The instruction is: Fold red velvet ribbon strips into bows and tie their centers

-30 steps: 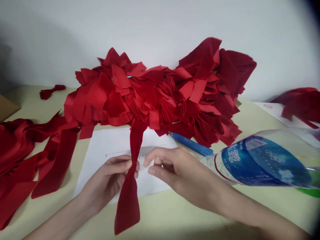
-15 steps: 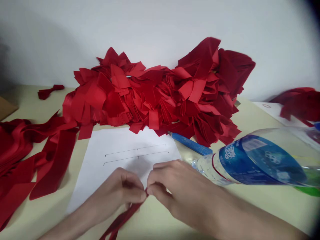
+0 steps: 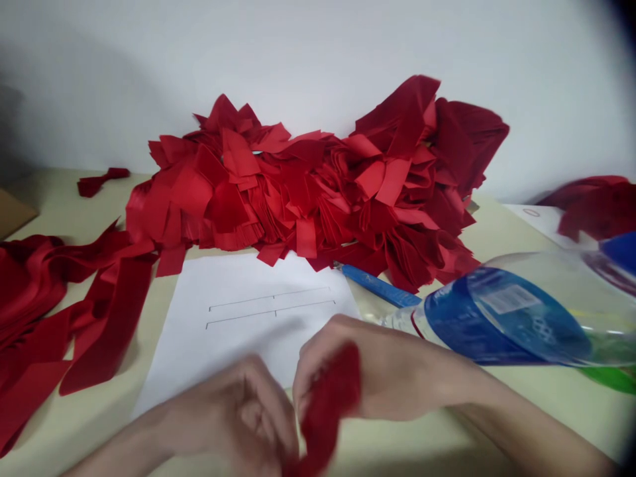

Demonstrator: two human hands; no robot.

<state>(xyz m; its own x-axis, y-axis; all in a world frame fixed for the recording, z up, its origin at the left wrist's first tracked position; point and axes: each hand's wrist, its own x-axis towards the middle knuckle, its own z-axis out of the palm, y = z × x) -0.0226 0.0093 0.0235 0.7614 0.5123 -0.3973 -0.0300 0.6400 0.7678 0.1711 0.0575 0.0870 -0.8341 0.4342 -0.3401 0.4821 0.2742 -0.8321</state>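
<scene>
Red strip [image 3: 330, 404] swinging up across the right hand [image 3: 377, 374]

Half a second back it was trailing low beneath both hands; now I'm seeing it rising in front of my right fingers, its lower end running toward the bottom edge beside my left hand [image 3: 243, 417]. It's showing deep crimson and blurring, with a broad upper end and a narrower, bent stretch below. My left fingers are curling inward, and I'm not able to tell whether they're gripping it. My right fingers are bending too, their tips hiding behind the strip, so I can't call that hold either. On the white sheet [image 3: 193, 351] beyond, two ruled lines [image 3: 273, 297] are running with ticks at ends and middle. Off right, a bottle [image 3: 566, 278] is lying sideways, its blue label [image 3: 501, 324] showing a barcode [image 3: 511, 298], its lettering blurring past reading.
</scene>
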